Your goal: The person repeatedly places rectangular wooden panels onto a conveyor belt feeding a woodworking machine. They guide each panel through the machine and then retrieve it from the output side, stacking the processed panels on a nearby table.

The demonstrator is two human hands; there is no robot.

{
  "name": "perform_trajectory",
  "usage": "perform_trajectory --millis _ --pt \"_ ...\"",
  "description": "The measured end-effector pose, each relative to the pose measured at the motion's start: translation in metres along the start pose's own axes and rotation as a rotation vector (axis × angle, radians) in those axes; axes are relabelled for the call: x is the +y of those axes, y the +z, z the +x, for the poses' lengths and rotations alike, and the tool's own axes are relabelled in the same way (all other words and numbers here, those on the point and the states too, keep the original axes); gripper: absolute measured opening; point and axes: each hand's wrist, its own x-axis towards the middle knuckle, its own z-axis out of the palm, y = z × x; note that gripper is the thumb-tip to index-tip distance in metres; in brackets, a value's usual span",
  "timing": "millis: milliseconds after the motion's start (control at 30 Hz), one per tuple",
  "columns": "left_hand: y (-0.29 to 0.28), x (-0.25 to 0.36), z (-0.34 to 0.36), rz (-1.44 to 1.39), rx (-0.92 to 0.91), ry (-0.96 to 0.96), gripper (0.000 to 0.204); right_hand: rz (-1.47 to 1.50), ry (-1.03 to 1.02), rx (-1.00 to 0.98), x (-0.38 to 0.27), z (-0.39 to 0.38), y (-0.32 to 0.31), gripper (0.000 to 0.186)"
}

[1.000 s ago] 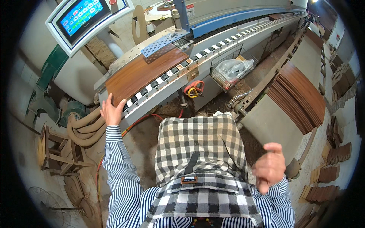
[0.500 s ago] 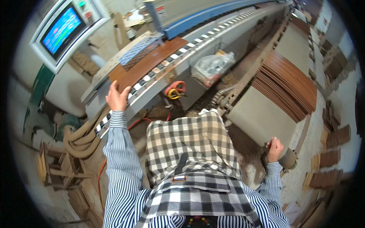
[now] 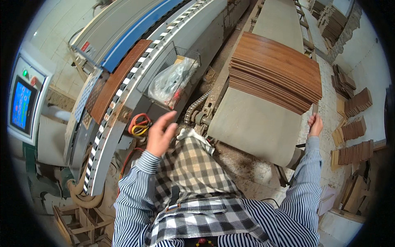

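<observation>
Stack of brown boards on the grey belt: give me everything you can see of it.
The stack is many thin, flat boards, reddish-brown with a wood-grain look. It lies flat across the grey belt, which shows on its near and far sides. The top face is bare; the near edges show as dark, uneven layers. The right hand is by its near right corner, apparently not touching.

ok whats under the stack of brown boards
The stack lies on a grey belt, which shows in front of and beyond it. The stretch directly beneath is covered, so anything else there can't be seen.
</observation>
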Motion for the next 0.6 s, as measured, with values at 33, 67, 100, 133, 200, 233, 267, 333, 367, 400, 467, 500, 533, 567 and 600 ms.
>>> perform_trajectory --millis 33,67,100,133,200,233,267,333,367,400,467,500,533,567,600 --pt "0.019 -0.013 0.016 -0.058 -0.09 -0.031 0.039 -0.014 0.005 -0.029 0.003 0.022 0.002 0.03" --pt "0.039 -0.025 0.03 -0.113 -0.174 -0.062 0.04 -0.025 0.01 -0.064 0.008 0.049 0.003 0.028" --pt "0.054 -0.029 0.045 -0.164 -0.243 -0.109 0.041 -0.036 0.018 -0.101 0.014 0.071 0.005 0.027" --pt "0.067 -0.034 0.06 -0.215 -0.312 -0.153 0.043 0.023 0.054 -0.072 0.021 0.088 0.01 0.028" --pt "0.091 -0.039 0.089 -0.268 -0.374 -0.246 0.046 0.142 0.117 -0.022 0.024 0.119 0.017 0.031" --pt "0.104 -0.051 0.101 -0.32 -0.372 -0.234 0.048 0.2 0.349 0.009 0.021 0.133 0.02 0.045" --pt "0.115 -0.054 0.114 -0.369 -0.372 -0.223 0.05 0.236 0.461 0.032 0.02 0.142 0.023 0.046" --pt "0.134 -0.056 0.132 -0.342 -0.364 -0.28 0.059 0.257 0.495 0.04 0.019 0.155 0.025 0.046" --pt "0.143 -0.057 0.143 -0.322 -0.369 -0.285 0.064 0.266 0.483 0.042 0.02 0.16 0.027 0.046" --pt "0.151 -0.057 0.151 -0.268 -0.369 -0.271 0.065 0.267 0.466 0.033 0.02 0.167 0.03 0.047" --pt "0.165 -0.046 0.163 -0.16 -0.368 -0.249 0.069 0.275 0.448 0.028 0.022 0.171 0.03 0.047" --pt "0.175 -0.059 0.173 -0.177 -0.356 -0.23 0.073 0.281 0.441 0.027 0.022 0.175 0.032 0.048" --pt "0.181 -0.059 0.177 -0.177 -0.377 -0.216 0.074 0.285 0.435 0.028 0.024 0.176 0.031 0.048" --pt "0.186 -0.058 0.184 -0.177 -0.397 -0.204 0.074 0.283 0.424 0.022 0.023 0.178 0.031 0.048" --pt "0.191 -0.058 0.19 -0.176 -0.417 -0.192 0.075 0.288 0.416 0.021 0.023 0.18 0.03 0.048"
